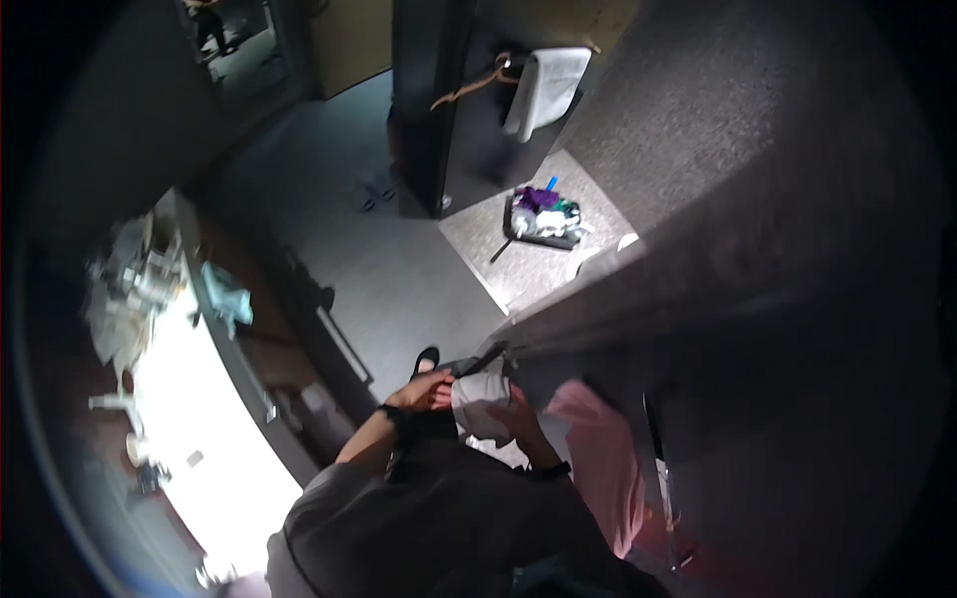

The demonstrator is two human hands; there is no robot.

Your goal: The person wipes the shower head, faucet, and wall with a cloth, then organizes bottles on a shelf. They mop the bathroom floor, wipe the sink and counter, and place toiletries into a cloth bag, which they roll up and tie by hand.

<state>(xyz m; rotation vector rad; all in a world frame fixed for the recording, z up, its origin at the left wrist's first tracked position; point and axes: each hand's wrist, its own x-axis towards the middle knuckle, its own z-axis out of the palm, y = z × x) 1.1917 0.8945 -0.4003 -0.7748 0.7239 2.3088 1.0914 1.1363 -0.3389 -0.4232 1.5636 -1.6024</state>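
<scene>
Just in front of my body, a pale cloth [478, 404] lies between my two hands. My left hand [430, 390] is at its left edge, fingers against or beside it; whether they pinch it cannot be told. My right hand [519, 410] grips the cloth from the right, partly behind it. A dark strap-like thing [482, 361] shows just above the cloth. To the right of my right hand hangs a pink cloth [602, 463]. Both my wrists wear dark bands.
At left is a bright counter [217, 418] with bottles and plastic bags at its far end; a light-blue cloth [228, 295] hangs over its edge. Ahead, a dark tray [542, 241] of mixed items stands on a speckled floor. A white towel [553, 86] hangs beyond. Slippers [377, 196] lie on the floor.
</scene>
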